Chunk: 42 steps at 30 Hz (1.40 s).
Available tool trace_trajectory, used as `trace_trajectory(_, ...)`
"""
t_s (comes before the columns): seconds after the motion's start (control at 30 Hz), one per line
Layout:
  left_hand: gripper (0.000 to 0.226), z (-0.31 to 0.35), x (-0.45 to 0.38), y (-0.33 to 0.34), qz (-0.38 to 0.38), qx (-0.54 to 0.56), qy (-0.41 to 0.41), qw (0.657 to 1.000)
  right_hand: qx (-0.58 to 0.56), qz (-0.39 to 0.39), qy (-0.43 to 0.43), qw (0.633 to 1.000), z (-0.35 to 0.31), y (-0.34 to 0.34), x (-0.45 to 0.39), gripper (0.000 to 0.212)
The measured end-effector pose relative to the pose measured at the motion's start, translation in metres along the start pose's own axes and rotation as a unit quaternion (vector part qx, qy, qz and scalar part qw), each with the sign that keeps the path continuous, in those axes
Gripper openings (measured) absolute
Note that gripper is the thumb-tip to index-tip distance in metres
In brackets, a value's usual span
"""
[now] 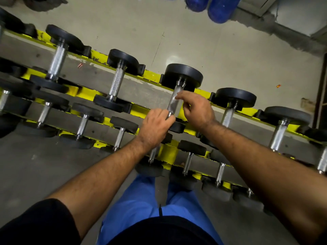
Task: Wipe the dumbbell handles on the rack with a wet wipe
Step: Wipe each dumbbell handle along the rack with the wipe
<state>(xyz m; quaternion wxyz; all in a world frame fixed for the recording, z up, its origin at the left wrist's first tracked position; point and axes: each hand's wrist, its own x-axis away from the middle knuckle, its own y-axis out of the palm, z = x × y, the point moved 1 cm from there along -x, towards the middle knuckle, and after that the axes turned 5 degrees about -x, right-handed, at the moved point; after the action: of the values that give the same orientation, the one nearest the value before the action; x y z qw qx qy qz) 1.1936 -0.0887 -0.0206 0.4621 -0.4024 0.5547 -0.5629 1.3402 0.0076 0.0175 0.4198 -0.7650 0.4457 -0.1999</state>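
A yellow three-tier rack carries black dumbbells with chrome handles. Both hands are on the handle of the dumbbell at the middle of the top tier. A thin, pale, see-through wet wipe lies wrapped along this handle. My left hand curls its fingers round the handle's near end, hiding it. My right hand comes from the right and pinches the wipe against the handle's middle with thumb and forefinger.
Neighbouring top-tier dumbbells sit left and right of the one held. Smaller dumbbells fill the two lower tiers. Blue water jugs stand on the floor beyond the rack. My legs in blue trousers are close to the lowest tier.
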Motion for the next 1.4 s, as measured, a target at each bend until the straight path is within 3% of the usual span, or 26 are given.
trace_trajectory(0.23,0.047,0.011,-0.006,-0.013,-0.071,-0.006,-0.089,0.993,0.022,0.003,-0.086,0.996,0.024,0.009,-0.015,0.046)
trace_trajectory(0.33,0.059,0.015,-0.001,-0.013,-0.036,0.098,-0.121,0.987,0.045,-0.023,-0.15,0.987,0.039,0.019,-0.028,0.044)
trace_trajectory(0.47,0.049,0.012,0.007,-0.002,-0.001,0.226,-0.173,0.959,0.07,-0.068,-0.225,0.969,0.06,0.03,-0.033,0.047)
trace_trajectory(0.67,0.043,0.014,0.006,0.001,0.004,0.262,-0.19,0.946,0.086,-0.088,-0.335,0.934,0.076,0.036,-0.037,0.042)
trace_trajectory(0.83,0.04,0.013,0.008,0.001,0.025,0.263,-0.189,0.946,0.091,-0.078,-0.321,0.94,0.082,0.041,-0.041,0.04)
trace_trajectory(0.97,0.041,0.013,0.009,0.0,0.026,0.276,-0.2,0.94,0.079,-0.114,-0.424,0.895,0.091,0.041,-0.04,0.04)
trace_trajectory(1.1,0.042,0.012,0.01,0.005,0.041,0.292,-0.218,0.93,0.058,-0.06,-0.365,0.927,0.085,0.041,-0.05,0.039)
trace_trajectory(1.23,0.038,0.018,0.01,0.006,0.063,0.292,-0.219,0.929,0.047,-0.123,-0.446,0.885,0.082,0.043,-0.028,0.038)
trace_trajectory(1.33,0.036,0.019,0.01,0.008,0.061,0.296,-0.219,0.928,0.039,-0.045,-0.395,0.917,0.092,0.033,-0.056,0.037)
trace_trajectory(1.4,0.037,0.02,0.01,0.009,0.054,0.282,-0.211,0.934,0.04,-0.039,-0.38,0.923,0.084,0.043,-0.04,0.039)
